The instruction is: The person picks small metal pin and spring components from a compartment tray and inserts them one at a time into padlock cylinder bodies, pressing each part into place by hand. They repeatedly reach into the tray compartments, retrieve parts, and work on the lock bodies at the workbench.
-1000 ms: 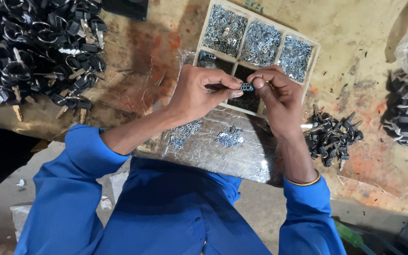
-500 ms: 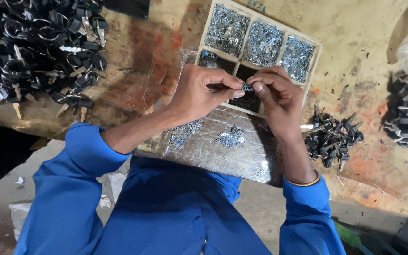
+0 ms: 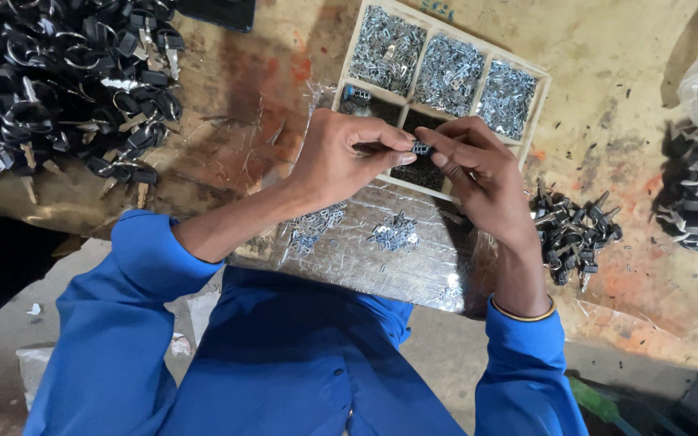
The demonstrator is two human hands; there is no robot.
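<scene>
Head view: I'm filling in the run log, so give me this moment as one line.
left hand: pinching small dark part | right hand: pinching same part | below: wooden divided tray | near: foil sheet

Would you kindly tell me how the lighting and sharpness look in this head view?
Head view: even light, both hands sharp; the small part between the fingertips is too tiny to resolve; foil sheet glints without heavy glare; dark shadow at the top right corner; edges bend from the wide lens.
</scene>
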